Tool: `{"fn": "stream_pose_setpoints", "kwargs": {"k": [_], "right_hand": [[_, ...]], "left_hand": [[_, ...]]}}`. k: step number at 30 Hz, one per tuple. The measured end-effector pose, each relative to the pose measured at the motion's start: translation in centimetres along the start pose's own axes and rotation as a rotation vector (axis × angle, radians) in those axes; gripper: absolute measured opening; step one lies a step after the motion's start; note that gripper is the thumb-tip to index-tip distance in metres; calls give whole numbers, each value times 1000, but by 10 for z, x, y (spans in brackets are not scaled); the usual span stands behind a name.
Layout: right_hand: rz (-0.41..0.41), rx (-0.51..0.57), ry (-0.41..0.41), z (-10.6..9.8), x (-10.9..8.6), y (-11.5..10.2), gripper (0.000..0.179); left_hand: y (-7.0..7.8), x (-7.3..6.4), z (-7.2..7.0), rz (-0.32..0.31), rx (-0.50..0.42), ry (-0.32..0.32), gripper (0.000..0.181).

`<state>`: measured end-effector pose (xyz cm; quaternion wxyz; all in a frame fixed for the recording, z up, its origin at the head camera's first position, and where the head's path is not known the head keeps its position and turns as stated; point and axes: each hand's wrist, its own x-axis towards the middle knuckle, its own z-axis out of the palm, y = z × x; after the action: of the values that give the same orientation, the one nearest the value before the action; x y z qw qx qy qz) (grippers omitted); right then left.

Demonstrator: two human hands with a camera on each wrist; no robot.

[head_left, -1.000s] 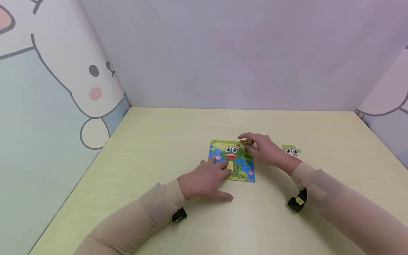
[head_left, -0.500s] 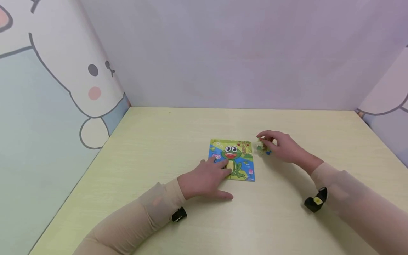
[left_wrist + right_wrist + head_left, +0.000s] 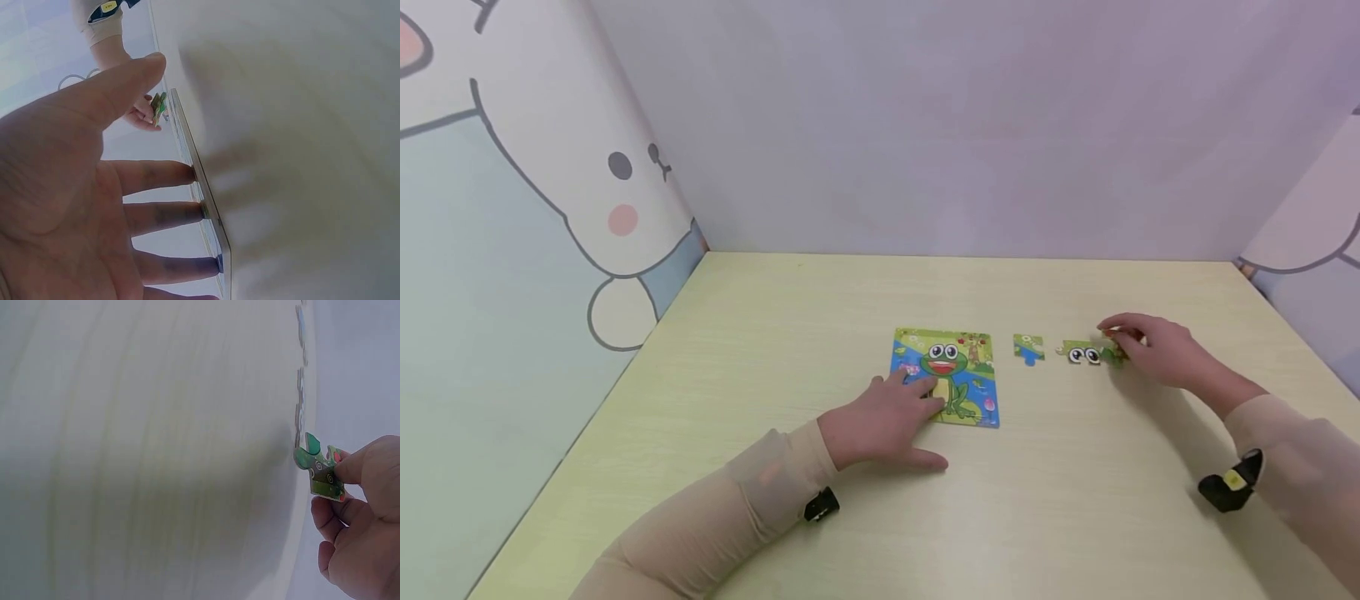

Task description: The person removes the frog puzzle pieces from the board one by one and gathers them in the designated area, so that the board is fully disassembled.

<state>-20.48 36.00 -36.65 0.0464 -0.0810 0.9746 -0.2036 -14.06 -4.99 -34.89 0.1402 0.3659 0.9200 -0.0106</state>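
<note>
My left hand rests with spread fingers on the lower left of a square frog picture board. In the left wrist view its fingertips press on the board's thin edge. Off to the right, my right hand pinches a green jigsaw piece between thumb and fingers, close over the table. This piece stands tilted in the right wrist view, showing a brown trunk and red spots. Just left of it lies a jigsaw piece with frog eyes. A green and blue jigsaw piece lies between that one and the board.
The pale wooden table reaches back to a plain light wall. A cartoon-printed panel stands along the left side, and another printed panel on the right. Black wrist bands sit on both sleeves.
My right hand has moved right from the board's upper corner, past the green and blue piece, to beside the frog-eyes piece, pinching the tree piece. The left hand and board have stayed put.
</note>
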Motion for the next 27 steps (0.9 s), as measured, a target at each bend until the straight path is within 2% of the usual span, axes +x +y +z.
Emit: {"fn": "stream_pose_setpoints", "kwargs": {"k": [5, 11, 18, 27], "right_hand": [[15, -67, -24, -4, -3, 20, 34], [5, -112, -13, -6, -5, 27, 33], [13, -106, 31, -8, -6, 20, 34], [-63, -115, 85, -3, -1, -2, 30]], "left_hand": [[0, 0, 0, 0, -1, 0, 79], [0, -1, 0, 1, 6, 0, 79], [-1, -2, -1, 5, 35, 12, 79], [-1, -8, -5, 4, 63, 42, 78]]}}
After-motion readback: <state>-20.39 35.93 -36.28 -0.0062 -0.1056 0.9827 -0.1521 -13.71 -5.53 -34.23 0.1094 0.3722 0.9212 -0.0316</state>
